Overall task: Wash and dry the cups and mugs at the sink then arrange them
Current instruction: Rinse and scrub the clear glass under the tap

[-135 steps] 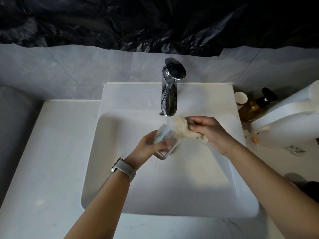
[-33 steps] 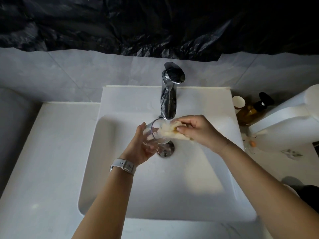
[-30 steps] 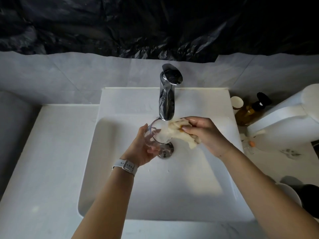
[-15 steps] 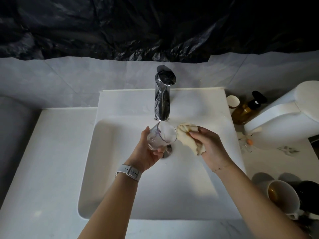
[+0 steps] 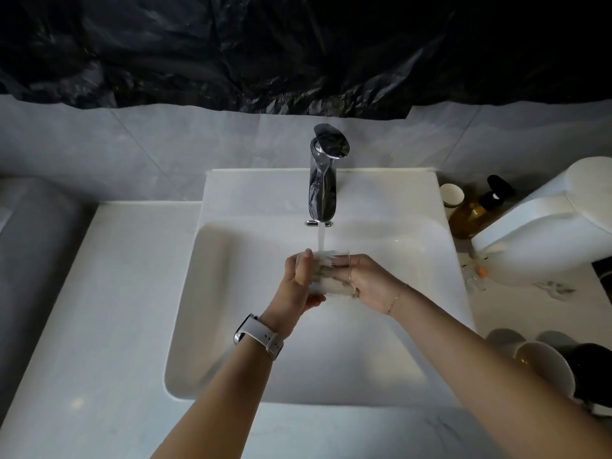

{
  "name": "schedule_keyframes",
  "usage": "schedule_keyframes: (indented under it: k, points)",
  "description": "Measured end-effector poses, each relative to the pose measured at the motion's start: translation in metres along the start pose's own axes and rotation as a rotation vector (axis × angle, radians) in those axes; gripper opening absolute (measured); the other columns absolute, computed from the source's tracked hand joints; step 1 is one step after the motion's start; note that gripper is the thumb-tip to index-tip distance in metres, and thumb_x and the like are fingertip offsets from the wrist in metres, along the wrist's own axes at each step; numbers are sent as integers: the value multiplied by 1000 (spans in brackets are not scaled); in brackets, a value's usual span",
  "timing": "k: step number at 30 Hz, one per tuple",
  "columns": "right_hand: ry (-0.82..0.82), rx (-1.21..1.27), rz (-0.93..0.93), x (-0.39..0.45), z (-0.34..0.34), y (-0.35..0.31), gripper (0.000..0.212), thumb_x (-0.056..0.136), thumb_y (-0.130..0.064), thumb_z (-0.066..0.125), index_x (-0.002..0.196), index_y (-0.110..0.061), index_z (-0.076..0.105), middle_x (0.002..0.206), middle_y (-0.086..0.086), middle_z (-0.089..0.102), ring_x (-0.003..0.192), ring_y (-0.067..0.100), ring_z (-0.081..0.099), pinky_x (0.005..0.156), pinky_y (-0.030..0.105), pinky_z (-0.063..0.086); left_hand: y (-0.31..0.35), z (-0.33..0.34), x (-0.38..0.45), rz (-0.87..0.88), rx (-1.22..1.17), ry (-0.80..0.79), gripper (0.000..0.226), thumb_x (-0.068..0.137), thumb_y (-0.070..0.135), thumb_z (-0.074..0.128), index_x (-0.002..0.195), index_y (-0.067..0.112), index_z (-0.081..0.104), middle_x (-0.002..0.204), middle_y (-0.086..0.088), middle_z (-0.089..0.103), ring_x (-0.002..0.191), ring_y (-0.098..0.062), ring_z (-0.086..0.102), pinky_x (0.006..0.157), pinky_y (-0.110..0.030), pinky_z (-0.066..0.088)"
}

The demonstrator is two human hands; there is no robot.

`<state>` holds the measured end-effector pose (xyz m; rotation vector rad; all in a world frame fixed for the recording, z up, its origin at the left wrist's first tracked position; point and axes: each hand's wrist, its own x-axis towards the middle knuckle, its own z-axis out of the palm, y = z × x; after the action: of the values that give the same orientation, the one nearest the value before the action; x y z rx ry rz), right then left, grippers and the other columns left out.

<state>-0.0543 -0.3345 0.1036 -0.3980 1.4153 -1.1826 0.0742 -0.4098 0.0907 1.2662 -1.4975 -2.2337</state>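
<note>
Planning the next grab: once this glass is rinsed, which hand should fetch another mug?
Right. The right hand is nearer the white mug on the right-hand counter; the left hand grips the glass.

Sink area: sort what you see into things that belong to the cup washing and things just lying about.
In the job: clear glass cup, held by left hand and right hand under the running faucet; pale cloth; white mug and dark mug waiting; sink.

Lying about: amber pump bottle, small paper cup.

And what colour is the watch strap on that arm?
White, or very pale grey. The watch strap sits on the left wrist, shown clearly in the head view.
</note>
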Motion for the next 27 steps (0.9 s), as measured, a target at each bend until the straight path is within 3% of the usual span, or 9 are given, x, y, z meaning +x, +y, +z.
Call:
schedule_keyframes:
  k: [2, 6, 9, 11, 12, 16, 20, 24, 27]
  points:
    - [14, -123, -22, 1, 5, -1, 17, 91, -7, 62, 104, -3, 72, 87, 5, 74, 75, 15, 67, 63, 23, 46, 2, -4, -1, 11, 22, 15, 46, 100, 55, 39, 126, 17, 43, 102, -7, 59, 70, -13, 56, 66, -25, 50]
    - [-51, -303, -50, 1, 6, -14, 18, 92, 5, 57, 108, 0, 64, 45, -21, 57, 44, -8, 52, 47, 4, 37, 7, -14, 0, 3, 61, -5, 50, 99, 58, 38, 128, 18, 41, 105, -8, 58, 73, -13, 57, 69, -27, 50]
    - [-94, -242, 33, 7, -1, -15, 15, 93, -7, 60, 103, 0, 68, 69, 1, 69, 63, 13, 61, 48, 17, 47, 7, -16, -1, 72, 51, -28, 54, 95, 60, 42, 125, 15, 41, 98, -7, 59, 65, -10, 58, 66, -28, 47]
    - [-118, -33, 122, 9, -5, -11, 24, 95, -13, 53, 109, 2, 65, 100, 30, 64, 85, 33, 61, 70, 40, 59, 6, -13, 0, 192, 94, -8, 46, 96, 52, 42, 121, 13, 40, 91, -5, 56, 59, -9, 56, 59, -28, 43]
    - [-110, 75, 144, 8, -5, -9, 26, 97, -13, 47, 109, 3, 64, 103, 28, 66, 87, 33, 64, 77, 41, 58, 7, -12, 1, 248, 128, 9, 41, 98, 47, 42, 120, 13, 40, 89, -3, 54, 59, -8, 54, 55, -26, 42]
    - [-93, 466, 167, -1, -28, 7, 44, 99, -4, 32, 82, -2, 73, 68, 5, 72, 56, 12, 68, 47, 17, 51, 9, -16, 4, 319, 226, 25, 42, 92, 48, 44, 119, 16, 42, 88, 1, 55, 66, -9, 56, 52, -22, 42]
    - [73, 579, 67, -10, -51, 16, 47, 94, -2, 33, 88, -12, 79, 99, 4, 74, 82, 10, 70, 72, 16, 53, 8, -26, 2, 326, 277, 33, 36, 93, 54, 47, 117, 28, 42, 96, -4, 58, 66, -8, 61, 54, -20, 44]
    - [161, 490, 125, -21, -43, 16, 34, 91, -30, 52, 110, -10, 72, 93, 9, 68, 75, 20, 64, 59, 22, 46, 13, -18, -2, 413, 392, -44, 22, 100, 25, 55, 118, 22, 44, 101, -7, 57, 71, -1, 63, 57, -13, 47]
    - [131, 378, 146, -20, -26, 12, 34, 75, -36, 75, 103, -17, 75, 114, 15, 68, 96, 27, 59, 89, 36, 42, 14, -15, 2, 430, 409, -38, 30, 94, 29, 63, 119, 28, 46, 105, -4, 63, 85, -2, 66, 68, -14, 50]
